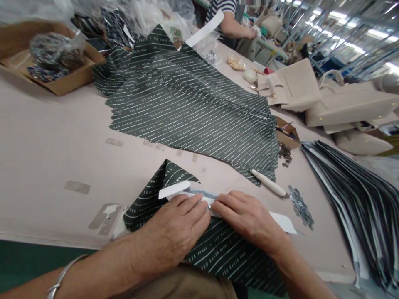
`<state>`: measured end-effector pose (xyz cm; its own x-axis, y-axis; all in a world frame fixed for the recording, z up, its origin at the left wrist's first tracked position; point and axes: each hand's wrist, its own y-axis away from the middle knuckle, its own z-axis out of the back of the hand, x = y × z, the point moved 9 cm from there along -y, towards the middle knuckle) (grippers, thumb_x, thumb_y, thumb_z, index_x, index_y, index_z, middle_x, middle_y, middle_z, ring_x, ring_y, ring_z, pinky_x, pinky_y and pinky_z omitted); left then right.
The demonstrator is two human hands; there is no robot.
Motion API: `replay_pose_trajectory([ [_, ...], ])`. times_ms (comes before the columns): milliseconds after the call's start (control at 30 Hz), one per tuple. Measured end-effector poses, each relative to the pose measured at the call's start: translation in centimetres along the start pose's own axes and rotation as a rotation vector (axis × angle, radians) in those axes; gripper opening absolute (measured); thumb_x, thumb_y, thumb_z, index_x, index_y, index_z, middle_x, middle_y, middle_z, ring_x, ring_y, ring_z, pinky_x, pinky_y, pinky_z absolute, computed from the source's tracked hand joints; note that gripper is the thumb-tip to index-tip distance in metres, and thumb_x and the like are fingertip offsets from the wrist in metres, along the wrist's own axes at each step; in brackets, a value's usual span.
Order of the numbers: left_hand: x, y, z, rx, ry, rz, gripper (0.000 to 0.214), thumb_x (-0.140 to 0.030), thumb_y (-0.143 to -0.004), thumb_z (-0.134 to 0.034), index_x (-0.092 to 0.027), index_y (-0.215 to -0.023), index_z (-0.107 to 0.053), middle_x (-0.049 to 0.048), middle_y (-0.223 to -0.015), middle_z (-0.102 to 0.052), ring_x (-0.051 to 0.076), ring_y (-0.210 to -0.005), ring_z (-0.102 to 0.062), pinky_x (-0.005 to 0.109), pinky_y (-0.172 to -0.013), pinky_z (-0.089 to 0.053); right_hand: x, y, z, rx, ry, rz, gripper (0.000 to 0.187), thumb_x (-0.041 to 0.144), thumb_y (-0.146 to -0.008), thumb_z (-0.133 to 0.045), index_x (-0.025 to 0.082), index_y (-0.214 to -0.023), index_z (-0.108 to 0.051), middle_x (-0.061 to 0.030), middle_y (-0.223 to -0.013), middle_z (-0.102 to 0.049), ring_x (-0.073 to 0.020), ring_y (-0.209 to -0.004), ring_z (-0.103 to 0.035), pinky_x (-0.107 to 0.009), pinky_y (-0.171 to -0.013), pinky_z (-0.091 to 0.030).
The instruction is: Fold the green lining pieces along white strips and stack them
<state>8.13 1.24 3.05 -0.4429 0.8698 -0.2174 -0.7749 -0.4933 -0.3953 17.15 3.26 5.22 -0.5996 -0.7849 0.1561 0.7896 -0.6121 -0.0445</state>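
Observation:
A dark green fabric panel point(230, 253) with white slanted lettering lies at the table's front edge and hangs over my lap. Along its upper edge runs a white strip point(174, 189), whose other end sticks out past my right wrist. My left hand point(183, 220) grips the edge of panel and strip with bent fingers. Close beside it, my right hand point(246, 216) pinches the same edge, its thumb hidden underneath. Something small and shiny shows between my fingertips, too small to name. To the right lie a white-handled tool point(268, 182) and a pile of small grey pieces point(301, 207).
A stack of matching panels point(187, 112) covers the table's middle. A cardboard box point(71, 81) with plastic-wrapped items stands at left. Beige bags point(299, 83) and dark, white-edged strips point(349, 199) lie at right. Another person point(233, 25) stands at the far side.

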Motion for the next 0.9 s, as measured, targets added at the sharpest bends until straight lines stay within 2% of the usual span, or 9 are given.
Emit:
replay_pose_trajectory([
  [100,0.0,-0.1,0.4,-0.009,0.014,0.003,0.028,-0.018,-0.097,-0.048,-0.011,-0.121,-0.061,0.0091,-0.119,-0.065,0.026,-0.117,-0.055,0.039,-0.097,-0.043,-0.1,0.2,-0.1,-0.002,0.009,0.017,0.026,0.020,-0.106,-0.041,0.015,-0.105,-0.066,-0.0087,-0.092,-0.068,-0.0185,-0.077,-0.056,-0.031,-0.069,-0.046],
  [233,0.0,-0.2,0.6,0.004,-0.006,0.002,0.029,-0.019,-0.098,-0.047,-0.012,-0.123,-0.060,0.0083,-0.123,-0.064,0.025,-0.119,-0.053,0.039,-0.098,-0.042,-0.7,0.8,-0.5,-0.018,-0.068,-0.029,0.026,0.019,-0.105,-0.042,0.018,-0.111,-0.067,-0.0087,-0.101,-0.070,-0.0194,-0.082,-0.057,-0.033,-0.073,-0.049],
  [467,0.0,-0.1,0.1,0.040,0.013,0.001,0.030,-0.019,-0.098,-0.049,-0.011,-0.125,-0.060,0.0088,-0.126,-0.062,0.026,-0.126,-0.050,0.039,-0.101,-0.038,-2.4,1.6,-0.7,-0.177,-0.393,-0.231,0.031,0.007,-0.095,-0.048,0.022,-0.113,-0.069,-0.0078,-0.107,-0.069,-0.0200,-0.090,-0.059,-0.038,-0.079,-0.052],
  [600,0.1,-0.2,0.1,0.051,0.022,0.025,0.031,-0.020,-0.100,-0.047,-0.013,-0.127,-0.059,0.0071,-0.130,-0.062,0.024,-0.127,-0.048,0.039,-0.102,-0.035,-2.0,1.4,-0.8,-0.222,-0.437,-0.297,0.027,0.009,-0.094,-0.054,0.020,-0.113,-0.069,-0.0081,-0.105,-0.069,-0.0212,-0.091,-0.060,-0.040,-0.081,-0.052],
  [733,-0.1,-0.5,0.4,0.039,0.008,0.011,0.031,-0.021,-0.102,-0.043,-0.012,-0.128,-0.059,0.0055,-0.131,-0.062,0.023,-0.126,-0.049,0.038,-0.100,-0.036,-2.7,1.7,0.0,-0.272,-0.473,-0.351,0.021,0.014,-0.098,-0.052,0.020,-0.109,-0.069,-0.0070,-0.103,-0.071,-0.0195,-0.093,-0.064,-0.036,-0.082,-0.054],
  [833,-0.1,-0.6,0.4,0.029,-0.001,0.003,0.031,-0.021,-0.103,-0.043,-0.012,-0.127,-0.060,0.0034,-0.130,-0.064,0.023,-0.124,-0.051,0.038,-0.098,-0.038,-6.3,4.2,1.4,-0.357,-0.284,-0.510,0.023,0.020,-0.100,-0.050,0.019,-0.116,-0.066,-0.0094,-0.109,-0.071,-0.0209,-0.102,-0.065,-0.037,-0.091,-0.054],
  [900,-0.1,-0.6,0.3,0.024,-0.001,0.003,0.031,-0.020,-0.102,-0.045,-0.012,-0.127,-0.060,0.0030,-0.129,-0.064,0.023,-0.123,-0.052,0.038,-0.098,-0.038,-9.6,6.7,2.2,-0.376,-0.010,-0.651,0.030,0.030,-0.101,-0.049,0.016,-0.124,-0.064,-0.0146,-0.118,-0.069,-0.0274,-0.112,-0.062,-0.047,-0.100,-0.049],
])
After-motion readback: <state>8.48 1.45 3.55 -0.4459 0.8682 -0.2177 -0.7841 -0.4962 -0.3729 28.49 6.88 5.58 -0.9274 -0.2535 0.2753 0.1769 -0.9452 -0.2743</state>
